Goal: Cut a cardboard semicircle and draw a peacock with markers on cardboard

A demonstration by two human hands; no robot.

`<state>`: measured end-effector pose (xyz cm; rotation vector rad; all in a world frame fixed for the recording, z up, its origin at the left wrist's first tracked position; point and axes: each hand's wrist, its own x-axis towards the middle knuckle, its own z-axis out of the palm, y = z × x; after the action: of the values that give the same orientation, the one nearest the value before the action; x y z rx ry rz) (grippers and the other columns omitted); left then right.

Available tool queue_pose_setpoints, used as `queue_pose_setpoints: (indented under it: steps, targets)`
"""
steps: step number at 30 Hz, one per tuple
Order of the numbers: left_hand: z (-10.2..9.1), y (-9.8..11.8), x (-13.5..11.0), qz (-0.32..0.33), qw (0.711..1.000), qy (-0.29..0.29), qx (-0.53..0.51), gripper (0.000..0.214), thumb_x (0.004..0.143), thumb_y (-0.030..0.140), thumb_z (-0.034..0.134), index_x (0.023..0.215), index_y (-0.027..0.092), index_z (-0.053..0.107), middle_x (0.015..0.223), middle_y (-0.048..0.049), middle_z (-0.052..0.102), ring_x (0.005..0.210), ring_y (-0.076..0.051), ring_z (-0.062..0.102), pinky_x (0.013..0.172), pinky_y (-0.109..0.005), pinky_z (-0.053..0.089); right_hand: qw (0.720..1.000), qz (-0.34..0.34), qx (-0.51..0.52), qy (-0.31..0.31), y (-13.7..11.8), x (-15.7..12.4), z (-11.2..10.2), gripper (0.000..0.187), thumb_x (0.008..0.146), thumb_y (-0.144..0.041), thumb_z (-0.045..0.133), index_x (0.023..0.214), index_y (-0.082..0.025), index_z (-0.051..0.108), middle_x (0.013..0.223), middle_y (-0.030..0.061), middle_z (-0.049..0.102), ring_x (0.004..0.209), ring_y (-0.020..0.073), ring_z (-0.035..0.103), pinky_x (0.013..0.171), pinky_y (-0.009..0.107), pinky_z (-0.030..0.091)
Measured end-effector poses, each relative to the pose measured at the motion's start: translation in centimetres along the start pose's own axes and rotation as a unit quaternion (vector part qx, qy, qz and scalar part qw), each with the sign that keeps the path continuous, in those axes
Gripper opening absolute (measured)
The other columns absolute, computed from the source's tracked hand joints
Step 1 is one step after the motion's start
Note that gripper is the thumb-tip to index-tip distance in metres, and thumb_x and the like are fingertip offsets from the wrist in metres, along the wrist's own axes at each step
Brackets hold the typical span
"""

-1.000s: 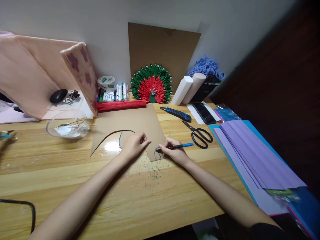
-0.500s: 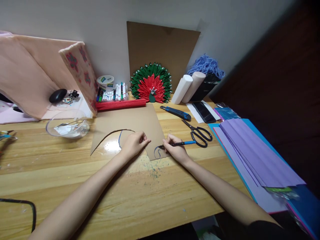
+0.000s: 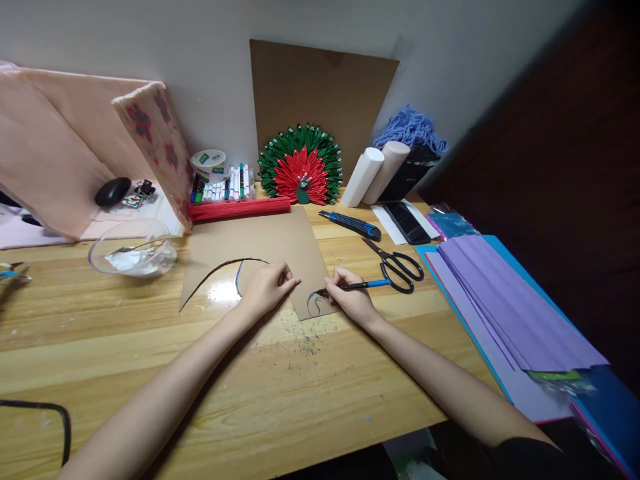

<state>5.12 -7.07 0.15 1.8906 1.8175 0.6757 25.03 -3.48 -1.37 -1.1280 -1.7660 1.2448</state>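
Note:
A brown cardboard sheet lies flat on the wooden desk, with a curved piece cut out of its near left part. My left hand presses on the sheet's near edge with its fingers curled together. My right hand is closed round a blue pen, whose tip touches the sheet's near right corner beside a blue drawn curve.
Black scissors and a blue utility knife lie right of the sheet. Purple and blue papers are stacked at the right edge. A glass bowl stands left. Markers, a red-green paper fan and foam rolls line the back.
My right hand has shifted the pen tip a little up and to the right along the corner, and the blue curve has grown longer. My left hand stays put.

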Motion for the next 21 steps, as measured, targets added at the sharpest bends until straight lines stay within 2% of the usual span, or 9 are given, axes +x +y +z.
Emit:
queue_pose_setpoints:
  steps: [4,17,21]
  targets:
    - [0.03,-0.09,0.03,0.005,1.0,-0.001,-0.006,0.021,0.078,0.04,0.054,0.071,0.02,0.053,0.063,0.0002,0.056,0.058,-0.013,0.047,0.053,-0.026,0.03,1.0,-0.003,-0.011,0.02,0.1,0.16,-0.07,0.029,0.078,-0.03,0.052,0.057,-0.021,0.034,0.044,-0.0062,0.043,0.041,0.0092,0.041,0.045,0.022,0.032]
    - [0.1,-0.23,0.03,0.006,1.0,-0.002,-0.004,0.022,0.079,0.041,0.053,0.072,0.02,0.053,0.063,0.0004,0.055,0.058,-0.013,0.047,0.054,-0.026,0.029,1.0,0.013,0.018,0.021,0.47,0.31,-0.18,0.025,0.077,-0.023,0.049,0.057,-0.022,0.034,0.042,-0.0071,0.042,0.039,0.0093,0.039,0.043,0.022,0.031]
    - [0.11,-0.27,0.07,0.008,1.0,-0.004,0.002,0.022,0.079,0.041,0.052,0.072,0.02,0.052,0.063,0.0005,0.055,0.058,-0.013,0.047,0.053,-0.025,0.029,1.0,0.004,0.0,0.017,0.37,0.48,-0.32,0.025,0.074,-0.018,0.048,0.055,-0.021,0.032,0.042,-0.0073,0.038,0.04,0.009,0.037,0.044,0.022,0.028]
